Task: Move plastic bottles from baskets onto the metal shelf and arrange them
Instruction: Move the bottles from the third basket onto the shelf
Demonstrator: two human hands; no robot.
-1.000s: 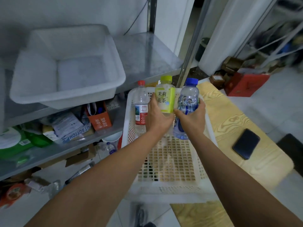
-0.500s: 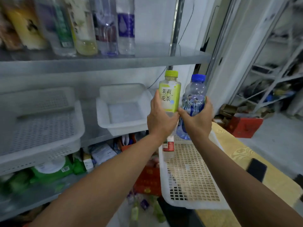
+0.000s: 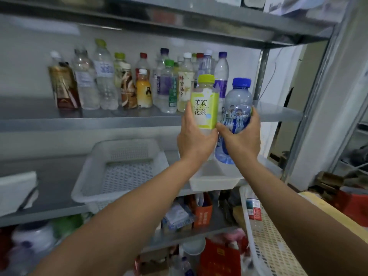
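Note:
My left hand [image 3: 196, 142] grips a yellow-green tea bottle [image 3: 205, 104] with a green cap, held upright. My right hand [image 3: 242, 140] grips a clear bottle with a blue cap [image 3: 237, 108], also upright. Both bottles are raised side by side in front of the right part of the metal shelf [image 3: 278, 114]. Several plastic bottles [image 3: 139, 84] stand in a row on that shelf to the left of my hands. A white perforated basket [image 3: 264, 236] at lower right holds one red-labelled bottle [image 3: 253, 212].
On the shelf below sit an empty white mesh basket [image 3: 93, 176] and a white tray [image 3: 215, 182]. Lower shelves hold boxes, bags and a red carton [image 3: 221, 257]. A metal upright [image 3: 260, 76] bounds the shelf at right. Another shelf [image 3: 179, 18] runs overhead.
Both hands have lifted the two bottles from above the basket up to the level of the bottle shelf. The view has tilted upward, bringing the row of bottles fully into sight.

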